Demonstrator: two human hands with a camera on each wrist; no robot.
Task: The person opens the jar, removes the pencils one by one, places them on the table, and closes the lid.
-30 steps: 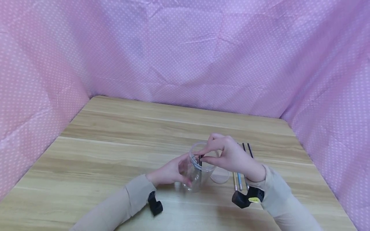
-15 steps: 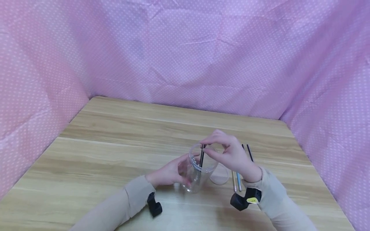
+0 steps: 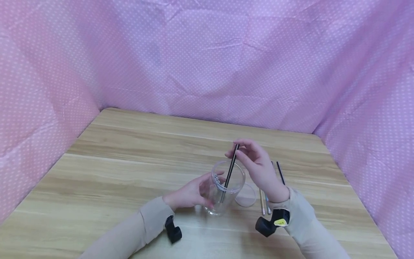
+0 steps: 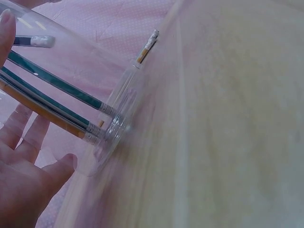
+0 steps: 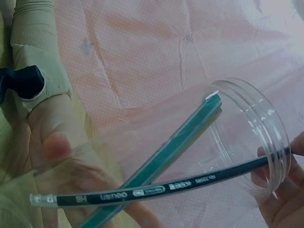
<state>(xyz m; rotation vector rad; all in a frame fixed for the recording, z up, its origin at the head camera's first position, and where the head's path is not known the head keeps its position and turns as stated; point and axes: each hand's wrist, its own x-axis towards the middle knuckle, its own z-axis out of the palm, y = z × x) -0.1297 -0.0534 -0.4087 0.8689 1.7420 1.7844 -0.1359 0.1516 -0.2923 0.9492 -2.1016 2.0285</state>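
Observation:
My left hand [image 3: 191,192] holds a clear plastic jar [image 3: 237,180] standing on the table, fingers and thumb around its side. My right hand [image 3: 258,171] is above the jar's mouth, pinching the upper end of a dark pencil [image 3: 231,165] between thumb and fingers. The pencil leans across the opening, its eraser end still inside the jar; in the left wrist view that eraser [image 4: 42,41] hangs above the jar's bottom. Several green pencils [image 4: 61,83] and an orange one [image 4: 61,124] stand in the jar, eraser ends down. Through the wall, the right wrist view shows green pencils [image 5: 166,147] leaning together.
A round clear lid [image 3: 245,197] lies on the table just right of the jar. Beyond it lie several pencils, including a yellow one [image 3: 262,205] and a dark one [image 3: 280,172], partly behind the right forearm. Pink dotted cloth [image 3: 207,72] walls in the wooden table.
My right hand has risen from the jar's mouth, drawing the dark pencil upward, so much more of it shows above the rim. The left hand and jar have stayed put.

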